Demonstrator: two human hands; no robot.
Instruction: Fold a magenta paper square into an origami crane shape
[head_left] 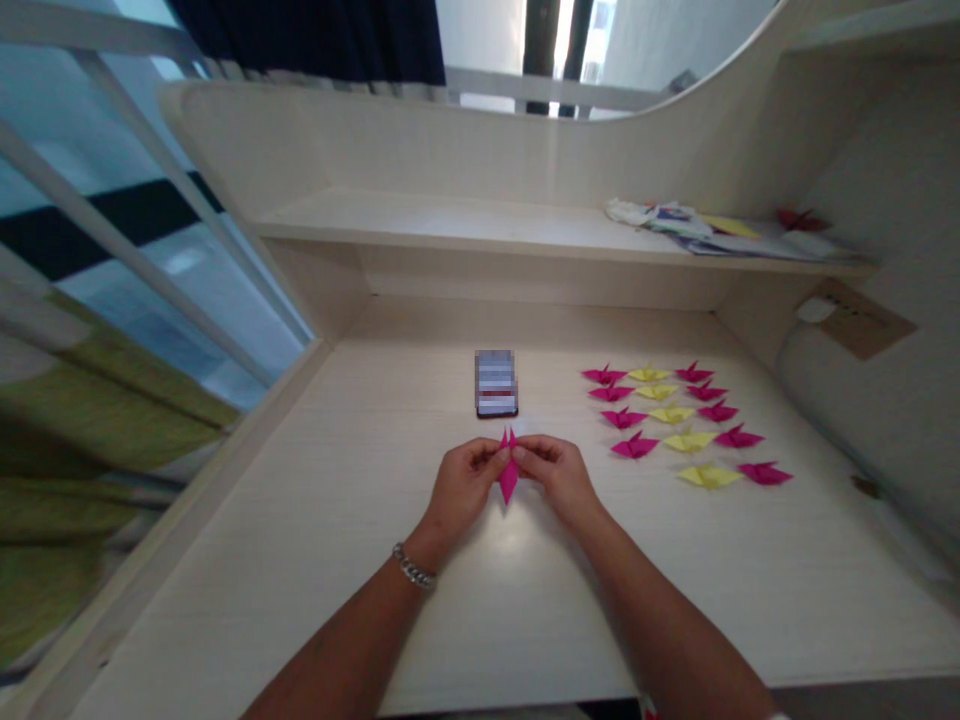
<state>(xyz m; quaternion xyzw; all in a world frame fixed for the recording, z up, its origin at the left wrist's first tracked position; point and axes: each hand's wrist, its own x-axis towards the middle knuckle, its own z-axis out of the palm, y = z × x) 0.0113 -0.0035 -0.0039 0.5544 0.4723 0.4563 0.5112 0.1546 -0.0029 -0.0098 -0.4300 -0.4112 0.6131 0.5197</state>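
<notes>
A pink folded paper piece point(508, 482), narrow and diamond-shaped with two slim points at its top, is held upright between both hands. My left hand point(469, 480) pinches its left side with thumb and fingers closed. On the other side, my right hand point(559, 475) pinches the right edge in the same way. Just beyond the fingertips lies a phone point(496, 385) with its screen lit and blurred. To the right, finished paper cranes rest in columns, with several pink cranes point(635, 446) either side of several yellow cranes point(689, 441).
The pale wooden desk point(300, 560) has a raised shelf point(450, 222) at the back, bearing papers and plastic wrapping point(690, 225) on the right. A white plug point(814, 309) with a cable is on the right wall. Bed rails point(180, 260) stand at the left.
</notes>
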